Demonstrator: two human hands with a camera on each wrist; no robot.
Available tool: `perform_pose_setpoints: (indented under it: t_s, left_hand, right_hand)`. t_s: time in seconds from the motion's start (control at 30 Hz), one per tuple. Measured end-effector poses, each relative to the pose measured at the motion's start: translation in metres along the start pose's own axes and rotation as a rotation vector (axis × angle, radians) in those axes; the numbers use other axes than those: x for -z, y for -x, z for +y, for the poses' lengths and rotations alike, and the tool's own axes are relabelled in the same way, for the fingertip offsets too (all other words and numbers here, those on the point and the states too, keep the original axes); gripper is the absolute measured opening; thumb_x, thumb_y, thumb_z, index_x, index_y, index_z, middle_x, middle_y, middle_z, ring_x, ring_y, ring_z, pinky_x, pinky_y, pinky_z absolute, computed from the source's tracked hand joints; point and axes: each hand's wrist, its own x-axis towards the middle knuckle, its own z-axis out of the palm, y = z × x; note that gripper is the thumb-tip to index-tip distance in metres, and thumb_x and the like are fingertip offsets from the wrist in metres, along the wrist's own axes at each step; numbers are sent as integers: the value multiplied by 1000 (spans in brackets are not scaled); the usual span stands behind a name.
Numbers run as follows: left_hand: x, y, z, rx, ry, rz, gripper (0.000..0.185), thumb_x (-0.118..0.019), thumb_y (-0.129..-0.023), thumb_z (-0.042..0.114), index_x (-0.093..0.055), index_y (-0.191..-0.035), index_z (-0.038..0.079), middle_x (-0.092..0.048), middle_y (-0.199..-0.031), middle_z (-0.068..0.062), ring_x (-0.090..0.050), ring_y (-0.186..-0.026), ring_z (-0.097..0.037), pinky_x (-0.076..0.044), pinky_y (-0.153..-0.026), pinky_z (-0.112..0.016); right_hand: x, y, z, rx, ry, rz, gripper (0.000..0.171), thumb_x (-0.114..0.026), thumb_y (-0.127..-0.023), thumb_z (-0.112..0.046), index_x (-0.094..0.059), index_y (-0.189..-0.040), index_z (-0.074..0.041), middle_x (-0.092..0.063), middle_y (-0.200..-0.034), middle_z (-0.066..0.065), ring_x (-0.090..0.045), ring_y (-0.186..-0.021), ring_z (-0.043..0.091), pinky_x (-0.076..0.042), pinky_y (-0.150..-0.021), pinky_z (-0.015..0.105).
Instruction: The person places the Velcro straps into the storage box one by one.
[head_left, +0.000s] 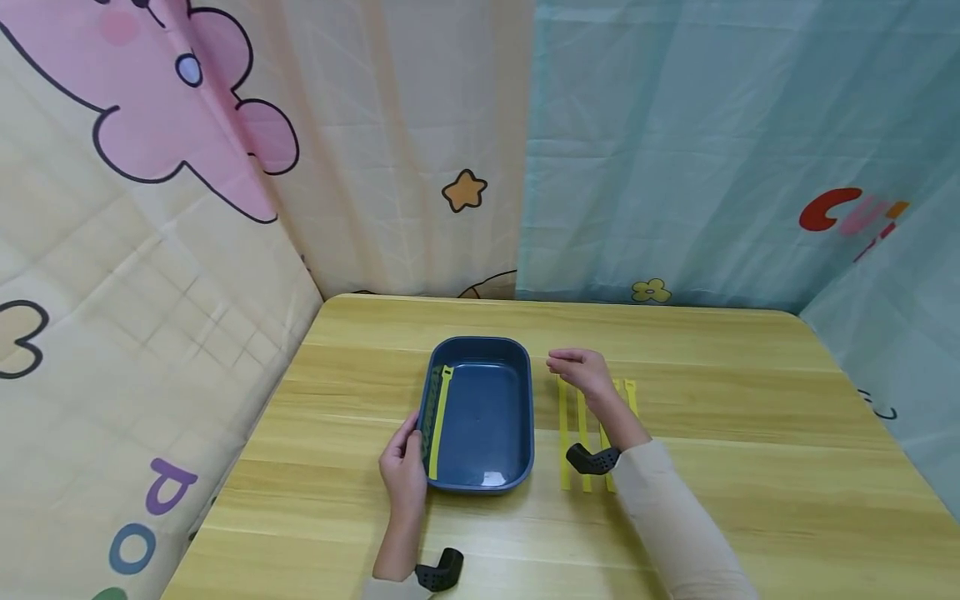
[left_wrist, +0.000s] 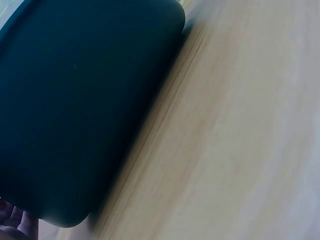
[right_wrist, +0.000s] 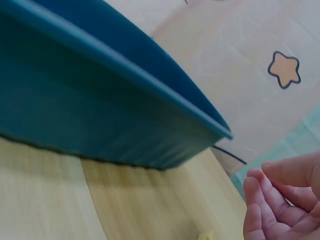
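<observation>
A deep blue plastic tray (head_left: pixel 480 417) stands on the table, and my left hand (head_left: pixel 403 467) grips its left side near the front, thumb at the rim. Inside it, one yellow cable strap (head_left: pixel 441 425) with a slotted head lies lengthwise along the left wall. To the right of the tray, several yellow straps (head_left: pixel 564 437) lie side by side on the wood. Over their far ends is my right hand (head_left: pixel 583 371), its fingertips and thumb close together and no object showing between them. The tray's outer wall (right_wrist: pixel 100 110) fills much of the right wrist view.
The wooden table (head_left: pixel 300 500) extends on both sides of the tray. Printed curtains (head_left: pixel 420 125) hang behind its back edge and along the sides. My right forearm, wearing a black wrist camera (head_left: pixel 592 459), passes over the straps and covers part of them.
</observation>
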Motion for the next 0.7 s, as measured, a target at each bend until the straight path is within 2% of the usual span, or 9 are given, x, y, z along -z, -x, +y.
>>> perform_pose_setpoints:
  t_s: [0.07,0.17,0.37,0.6,0.7]
  left_hand:
    - [-1,-1,-2,-1,-3,1,31,-44,-90,-5,-56,-118,-10,-54,-122,-23,-47,-117,-25,-40,-84,-12]
    - [0,-4,-14,2,4,5,31,-45,-91,-2,-57,-119,-8,-54,-123,-20,-47,-117,-22,-41,-85,-13]
    - [0,-5,-16,-13,4,14,31,-45,-91,-1,-58,-118,-8,-56,-121,-19,-49,-114,-20,-41,-85,-14]
    - [0,-5,-17,-21,-4,17,30,-45,-91,-1,-58,-118,-8,-57,-121,-19,-50,-113,-18,-41,-85,-14]
    - [0,-5,-17,-26,-6,18,30,-45,-91,-2,-58,-117,-8,-57,-120,-19,-50,-112,-17,-42,-84,-14]
  right_hand:
    - [5,-1,4,-6,25,16,35,-61,-88,-11,-57,-117,9,-62,-107,18,-59,-96,26,-42,-92,42]
    - [11,-4,11,-18,39,26,33,-59,-89,-8,-57,-117,9,-61,-109,19,-58,-98,28,-43,-92,41]
    - [17,-6,14,-27,87,32,33,-58,-90,-8,-56,-117,10,-59,-113,21,-56,-102,30,-44,-91,38]
    - [22,-7,17,43,304,106,26,-58,-88,-6,-61,-109,10,-61,-108,23,-56,-97,32,-48,-82,38]
    - [22,-9,18,70,360,113,24,-59,-88,-4,-62,-107,10,-62,-105,23,-56,-95,32,-48,-79,37]
